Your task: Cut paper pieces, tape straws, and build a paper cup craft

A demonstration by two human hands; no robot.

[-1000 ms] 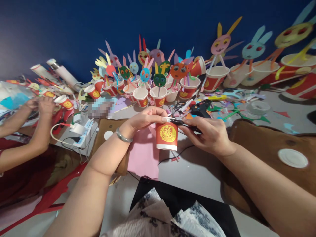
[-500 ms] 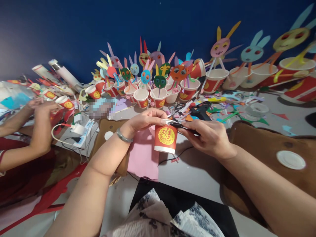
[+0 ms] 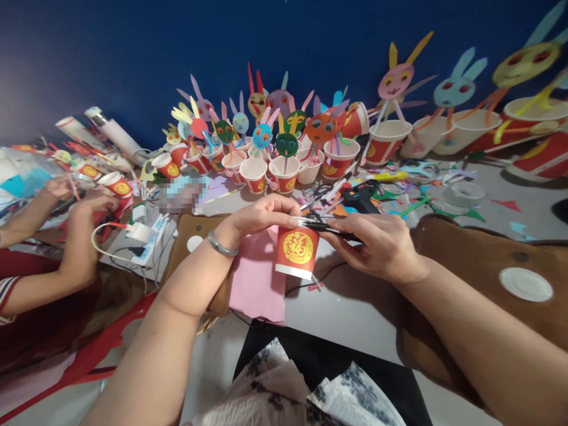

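My left hand [image 3: 267, 212] pinches the rim of a red and white paper cup [image 3: 296, 251], which has a round gold emblem and hangs upright, tilted slightly. In the fingers of my right hand [image 3: 373, 244] is a slim black tool [image 3: 318, 227] whose tip lies at the cup's rim. Fingers hide much of that tool, so its exact kind is unclear. Pink paper [image 3: 257, 278] lies below and left of the cup.
Many red cups with paper rabbits [image 3: 284, 168] line the back. A black glue gun [image 3: 361, 198] and paper scraps lie behind my right hand. At left are a power strip [image 3: 155, 239] and another person's arm [image 3: 57, 284]. A brown mat [image 3: 479, 260] lies at right.
The cup's base has tilted slightly and moved a little left and down. My hands stay nearly in place. The person at left has moved their hands apart.
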